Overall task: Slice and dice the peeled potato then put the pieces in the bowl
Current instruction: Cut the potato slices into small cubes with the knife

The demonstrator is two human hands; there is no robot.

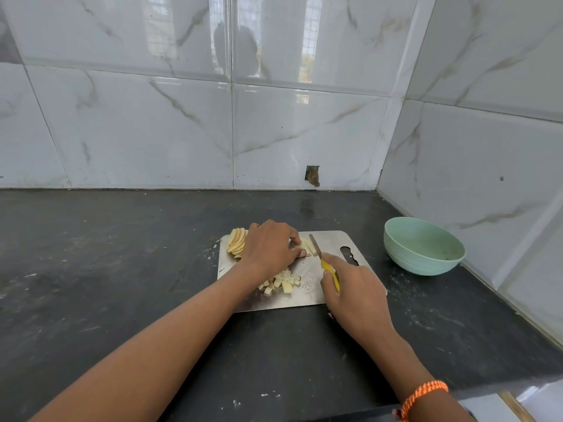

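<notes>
On the dark desk (122,284) an orange wristband (423,397) circled the right wrist nearest the camera. Farther in, the right hand (355,295) had its grip curled tight round the yellow handle of a knife (323,260), blade angled toward the potato strips (306,246). A heap of diced pieces (281,281) lay on the metal cutting board (304,296) between the hands. The left hand (271,246) pinched the strips with bent fingertips, pressing them to the board. Potato slices (237,242) fanned behind it. The green bowl (423,245) stood well apart to the right, near the tiled wall (274,117).
</notes>
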